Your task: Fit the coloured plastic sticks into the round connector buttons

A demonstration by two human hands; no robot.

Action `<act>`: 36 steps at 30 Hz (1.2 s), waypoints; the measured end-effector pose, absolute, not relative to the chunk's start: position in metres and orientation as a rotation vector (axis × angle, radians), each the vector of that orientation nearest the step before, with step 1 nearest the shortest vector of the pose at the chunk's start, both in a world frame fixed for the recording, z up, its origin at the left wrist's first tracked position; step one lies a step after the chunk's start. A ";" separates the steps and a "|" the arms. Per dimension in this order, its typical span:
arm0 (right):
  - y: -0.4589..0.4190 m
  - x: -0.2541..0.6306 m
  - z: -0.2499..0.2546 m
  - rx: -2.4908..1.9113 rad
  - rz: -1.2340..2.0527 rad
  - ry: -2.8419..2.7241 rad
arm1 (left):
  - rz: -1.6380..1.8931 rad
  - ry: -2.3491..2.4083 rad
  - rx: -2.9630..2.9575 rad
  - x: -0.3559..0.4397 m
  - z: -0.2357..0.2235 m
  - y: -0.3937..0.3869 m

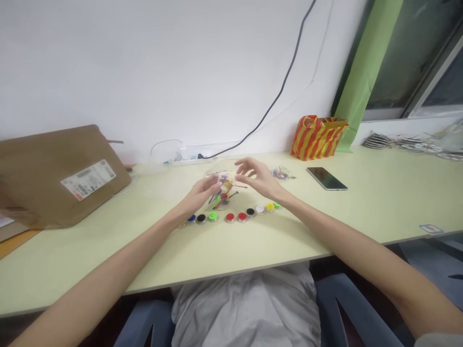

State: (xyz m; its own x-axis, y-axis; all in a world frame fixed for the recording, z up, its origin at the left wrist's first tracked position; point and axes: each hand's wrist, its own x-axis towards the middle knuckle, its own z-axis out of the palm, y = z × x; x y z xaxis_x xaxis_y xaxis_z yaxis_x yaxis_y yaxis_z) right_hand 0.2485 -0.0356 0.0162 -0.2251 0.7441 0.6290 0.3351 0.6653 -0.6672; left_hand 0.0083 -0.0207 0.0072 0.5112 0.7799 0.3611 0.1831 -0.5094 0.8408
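Note:
In the head view, my left hand (202, 192) pinches the side of a clear plastic bag (220, 198) between thumb and fingers. Thin coloured plastic pieces show in the bag, among them purple, green, yellow, red and black ones. Close by the bag's right side, my right hand (258, 179) has its fingers bent and apart, with the thumb beside the bag's top. A thin red piece (241, 186) points out to the right below that thumb. Nearer me lies a row of small round clear containers with coloured tops, including a green one (213, 217) and a red one (241, 217).
A second small bag of pieces (282, 173) lies beyond my right hand. Further right are a tablet (326, 179) and a striped bag (318, 137). At left stands a cardboard box (54, 176). A power strip (193, 160) with a black cable lies along the wall.

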 end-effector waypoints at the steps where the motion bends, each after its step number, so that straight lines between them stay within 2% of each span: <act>1: -0.035 0.248 0.014 -0.866 0.492 -1.817 | 0.993 0.802 1.960 0.008 0.005 -0.019; 10: -0.025 0.248 0.002 -0.865 0.601 -1.829 | 0.961 0.709 1.857 0.008 0.005 -0.017; 17: -0.025 0.256 0.005 -0.969 0.676 -2.167 | 1.155 0.733 1.527 0.003 0.002 -0.008; 27: -0.037 0.244 0.012 -0.885 0.682 -2.153 | 1.206 0.657 1.392 0.002 0.009 -0.008; 36: -0.033 0.253 0.020 -1.077 0.791 -2.030 | 1.351 0.693 1.416 0.004 0.002 -0.002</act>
